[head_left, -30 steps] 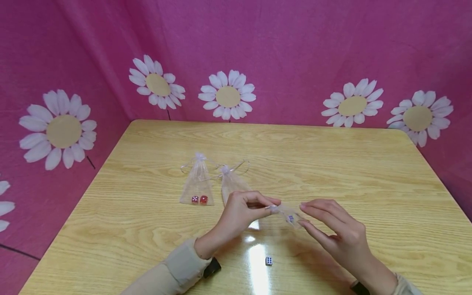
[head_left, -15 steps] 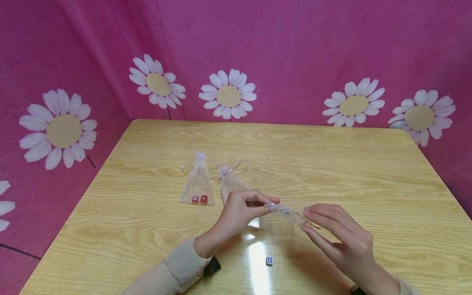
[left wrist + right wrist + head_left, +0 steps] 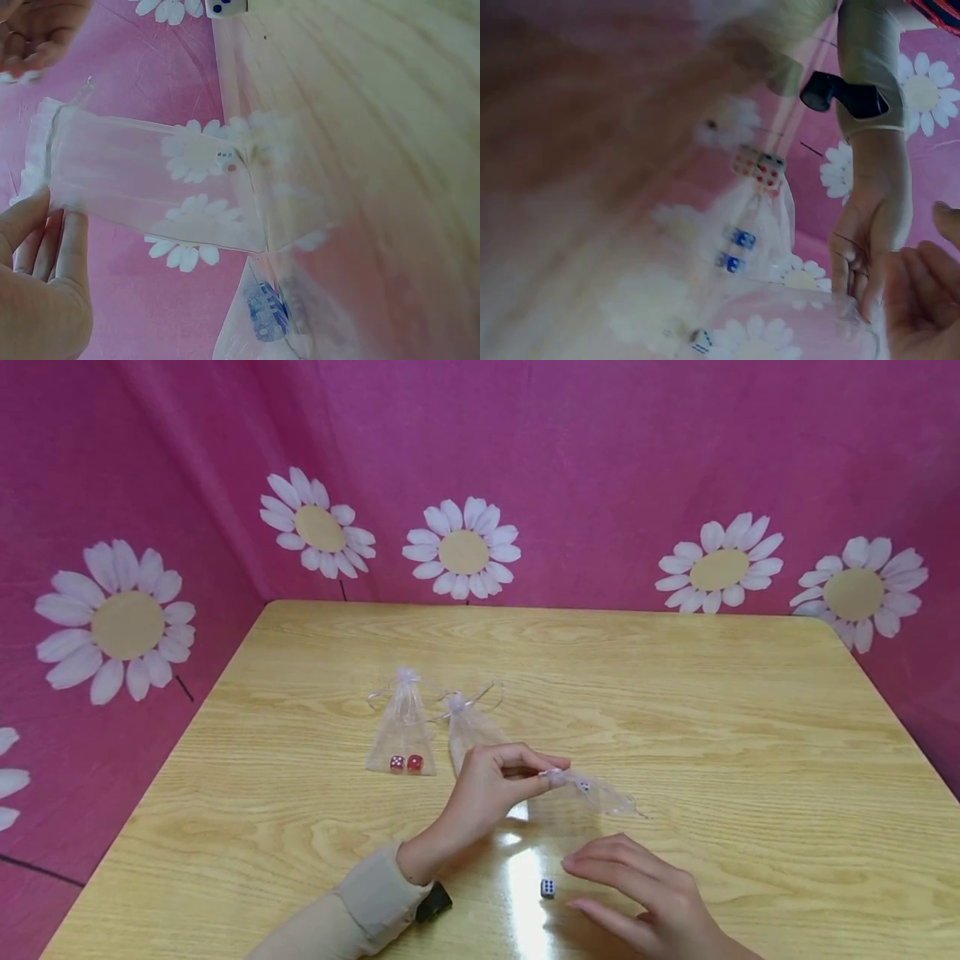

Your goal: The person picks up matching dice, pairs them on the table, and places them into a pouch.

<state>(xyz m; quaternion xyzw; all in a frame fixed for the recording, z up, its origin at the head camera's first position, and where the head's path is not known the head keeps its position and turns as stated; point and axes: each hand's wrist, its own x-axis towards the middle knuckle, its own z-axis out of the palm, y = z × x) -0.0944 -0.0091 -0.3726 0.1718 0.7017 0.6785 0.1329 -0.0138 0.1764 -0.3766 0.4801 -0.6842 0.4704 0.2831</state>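
Observation:
My left hand [image 3: 495,785] pinches the gathered top of a sheer white drawstring pouch [image 3: 607,798], holding it above the table. Through the mesh a white die [image 3: 225,159] shows inside. Lower down, my right hand [image 3: 645,889] reaches with thumb and fingers parted beside a loose white die [image 3: 548,888] on the table; a gap remains between them. A second pouch [image 3: 405,727] lies flat with two red dice [image 3: 406,763] in it. Another pouch [image 3: 468,727] is partly hidden behind my left hand; blue dice [image 3: 268,311] show through it in the left wrist view.
The wood-grain table [image 3: 712,710] meets a pink cloth backdrop [image 3: 585,468] printed with white daisies. Thin drawstrings [image 3: 491,689] of the lying pouches cross each other. A bright reflection [image 3: 525,902] glares on the tabletop near the loose die.
My right hand has let go of the pouch's far end and come down toward the loose die. My left hand keeps its hold in nearly the same place.

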